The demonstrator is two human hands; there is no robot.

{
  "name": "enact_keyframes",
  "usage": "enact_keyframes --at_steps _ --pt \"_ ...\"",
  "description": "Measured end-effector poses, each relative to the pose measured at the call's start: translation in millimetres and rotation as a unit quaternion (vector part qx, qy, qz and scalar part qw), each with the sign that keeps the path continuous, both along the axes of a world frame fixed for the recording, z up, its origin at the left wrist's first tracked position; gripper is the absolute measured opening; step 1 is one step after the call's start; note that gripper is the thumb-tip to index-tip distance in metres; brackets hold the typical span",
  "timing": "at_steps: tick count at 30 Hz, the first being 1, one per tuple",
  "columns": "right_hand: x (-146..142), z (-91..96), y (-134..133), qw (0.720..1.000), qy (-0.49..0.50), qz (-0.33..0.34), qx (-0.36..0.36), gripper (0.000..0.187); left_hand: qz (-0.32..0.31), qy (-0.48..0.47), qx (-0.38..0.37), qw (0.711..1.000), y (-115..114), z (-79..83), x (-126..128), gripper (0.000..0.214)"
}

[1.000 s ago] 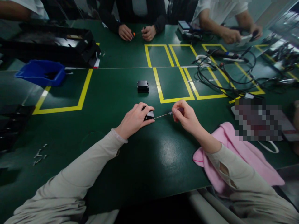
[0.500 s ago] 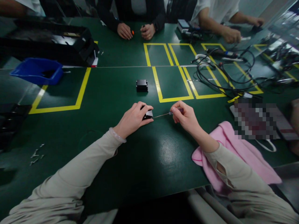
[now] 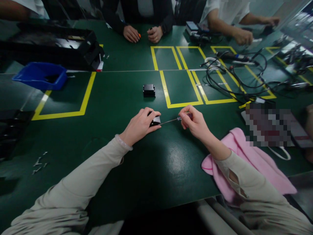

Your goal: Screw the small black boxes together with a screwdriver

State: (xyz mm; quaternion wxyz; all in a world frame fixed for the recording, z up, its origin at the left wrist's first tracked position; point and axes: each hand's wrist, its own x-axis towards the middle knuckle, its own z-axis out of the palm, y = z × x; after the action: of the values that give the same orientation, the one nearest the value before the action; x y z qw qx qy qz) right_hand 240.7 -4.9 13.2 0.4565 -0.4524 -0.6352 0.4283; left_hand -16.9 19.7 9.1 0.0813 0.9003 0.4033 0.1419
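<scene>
My left hand is closed around a small black block-shaped part with a pale, shiny face, holding it on the green tabletop. Its fingers cover much of the part. In my right hand a screwdriver is pinched by its handle, which the fingers partly hide. The thin metal shaft points left, and its tip meets the right side of the part near the left fingertips. Beyond my hands a similar black block rests on the table.
Loose small screws lie at the left, below a blue bin and black trays. A pink cloth lies under my right forearm. Tangled black cables cross yellow-taped outlines. Across the table are other people's hands.
Both hands keep the same hold, and the screwdriver tip stays at the part. The whole view has shifted very slightly; nothing has been taken up or let go.
</scene>
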Motion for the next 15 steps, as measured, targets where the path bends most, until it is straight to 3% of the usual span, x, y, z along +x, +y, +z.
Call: enact_keyframes --at_steps 8,15 --pt "0.0 0.0 0.4 1.0 0.002 -0.003 -0.009 0.033 0.01 0.003 0.006 1.0 0.7 -1.7 1.0 0.043" --pt "1.3 -0.7 -2.5 0.999 0.021 0.037 0.001 0.033 0.008 0.014 0.01 1.0 3.2 -4.7 0.5 0.046"
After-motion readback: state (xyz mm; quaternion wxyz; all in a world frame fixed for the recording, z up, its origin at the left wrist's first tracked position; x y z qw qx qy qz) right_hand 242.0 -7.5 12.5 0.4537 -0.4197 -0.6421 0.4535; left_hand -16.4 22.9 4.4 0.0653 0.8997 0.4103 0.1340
